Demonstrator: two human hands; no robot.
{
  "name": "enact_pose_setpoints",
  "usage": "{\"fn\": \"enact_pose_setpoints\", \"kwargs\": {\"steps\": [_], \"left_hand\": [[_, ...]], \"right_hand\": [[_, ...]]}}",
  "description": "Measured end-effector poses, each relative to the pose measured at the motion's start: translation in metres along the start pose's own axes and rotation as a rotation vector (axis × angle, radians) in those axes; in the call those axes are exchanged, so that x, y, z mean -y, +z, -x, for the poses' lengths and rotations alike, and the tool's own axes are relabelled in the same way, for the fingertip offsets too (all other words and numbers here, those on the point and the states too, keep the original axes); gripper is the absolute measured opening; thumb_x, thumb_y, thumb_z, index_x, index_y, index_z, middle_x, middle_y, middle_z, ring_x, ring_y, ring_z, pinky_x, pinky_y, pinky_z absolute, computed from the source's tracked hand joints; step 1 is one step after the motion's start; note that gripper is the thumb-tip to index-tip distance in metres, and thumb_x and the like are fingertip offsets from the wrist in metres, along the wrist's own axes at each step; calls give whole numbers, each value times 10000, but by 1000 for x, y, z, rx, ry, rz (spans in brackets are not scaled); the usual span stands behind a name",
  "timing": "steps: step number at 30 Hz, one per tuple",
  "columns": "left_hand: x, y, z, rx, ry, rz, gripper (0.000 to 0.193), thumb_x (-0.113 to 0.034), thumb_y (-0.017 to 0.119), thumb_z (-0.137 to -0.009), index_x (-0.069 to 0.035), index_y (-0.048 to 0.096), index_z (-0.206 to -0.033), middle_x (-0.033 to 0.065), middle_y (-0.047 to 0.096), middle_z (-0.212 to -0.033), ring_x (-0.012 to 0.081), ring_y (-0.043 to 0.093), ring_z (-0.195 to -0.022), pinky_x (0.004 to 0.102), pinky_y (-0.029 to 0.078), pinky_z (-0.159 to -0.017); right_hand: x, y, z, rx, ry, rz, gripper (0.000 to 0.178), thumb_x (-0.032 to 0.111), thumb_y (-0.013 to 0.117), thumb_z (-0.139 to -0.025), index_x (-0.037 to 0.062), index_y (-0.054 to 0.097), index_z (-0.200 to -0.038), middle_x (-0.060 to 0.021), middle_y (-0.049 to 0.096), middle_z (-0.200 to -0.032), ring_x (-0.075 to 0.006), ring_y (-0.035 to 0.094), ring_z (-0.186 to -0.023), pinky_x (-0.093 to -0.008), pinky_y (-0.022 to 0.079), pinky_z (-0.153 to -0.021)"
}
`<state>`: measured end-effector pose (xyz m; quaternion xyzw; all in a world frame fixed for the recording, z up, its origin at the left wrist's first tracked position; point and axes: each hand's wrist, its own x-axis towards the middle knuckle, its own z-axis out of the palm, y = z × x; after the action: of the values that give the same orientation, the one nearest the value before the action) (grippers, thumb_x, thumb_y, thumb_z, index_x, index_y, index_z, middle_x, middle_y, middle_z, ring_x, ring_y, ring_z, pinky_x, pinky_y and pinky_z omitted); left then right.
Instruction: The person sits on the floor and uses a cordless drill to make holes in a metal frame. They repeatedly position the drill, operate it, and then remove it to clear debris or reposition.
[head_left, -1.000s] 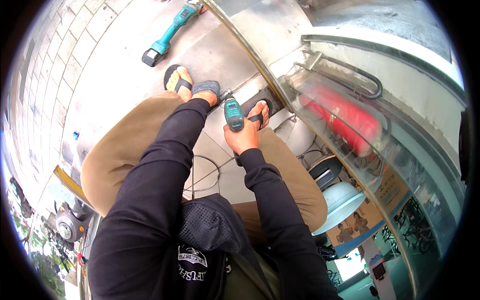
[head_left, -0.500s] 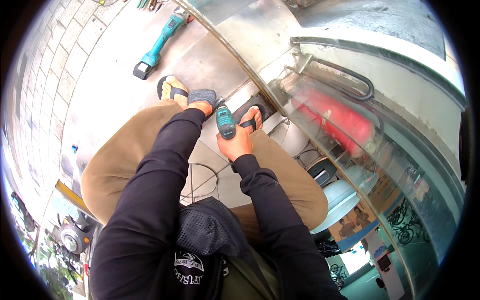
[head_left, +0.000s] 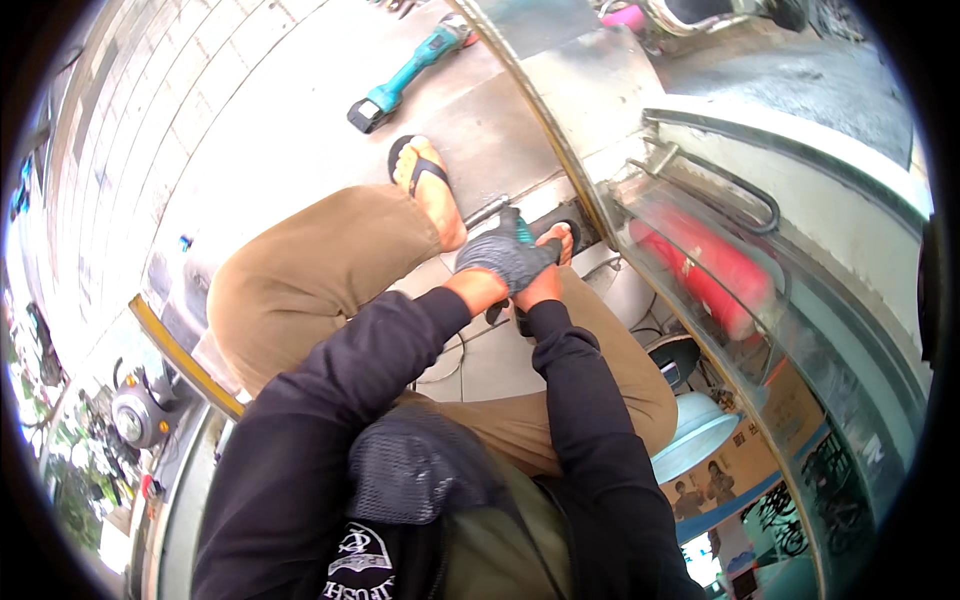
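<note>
Between my feet, a teal cordless drill shows only in a small patch, as my hands cover most of it. My left hand, in a dark grey work glove, lies over the drill with its fingers closed round it. Just below it is my bare right hand, held at the drill's grip end; the glove hides its fingers. A thin metal rail or track runs along the floor just beyond the glove.
A teal angle grinder lies on the floor ahead. To the right stands a metal-framed glass door, with a red fire extinguisher behind the glass. A pale blue basin and a cardboard box are at the lower right.
My left hand has come from beside the drill's front end onto the drill, covering it and part of my right hand. The view has shifted, and my left knee has swung outward.
</note>
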<state>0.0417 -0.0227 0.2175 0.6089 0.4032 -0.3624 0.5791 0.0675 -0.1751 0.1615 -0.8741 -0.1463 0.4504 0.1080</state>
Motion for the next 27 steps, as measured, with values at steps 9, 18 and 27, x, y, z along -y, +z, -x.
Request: {"fn": "enact_pose_setpoints", "kwargs": {"steps": [9,18,27], "left_hand": [[-9,0,-3,90,47,-92,764,-674,463,-1049,-174,512,-1626,254,533,-1617,448,641,-1363,505,522,-1129],[12,4,-10,9,-5,75,1035,-796,551,-929,-29,479,-1620,330,706,-1364,451,705,-1272,470,549,-1087],[6,11,-12,-56,37,-1,957,-761,520,-967,-29,522,-1584,320,686,-1399,453,699,-1268,478,538,-1091]], "right_hand": [[-54,24,-24,55,-201,92,782,416,871,-838,62,557,-1460,-222,760,-1244,-400,755,-1119,-514,598,-901],[-1,-13,-4,157,54,141,1040,499,837,-853,29,349,-1641,-299,739,-1283,-455,718,-1215,-505,558,-1022],[-18,-4,-7,-33,-28,127,572,445,896,-799,85,740,-1215,-204,802,-1125,-401,773,-1079,-507,607,-924]]}}
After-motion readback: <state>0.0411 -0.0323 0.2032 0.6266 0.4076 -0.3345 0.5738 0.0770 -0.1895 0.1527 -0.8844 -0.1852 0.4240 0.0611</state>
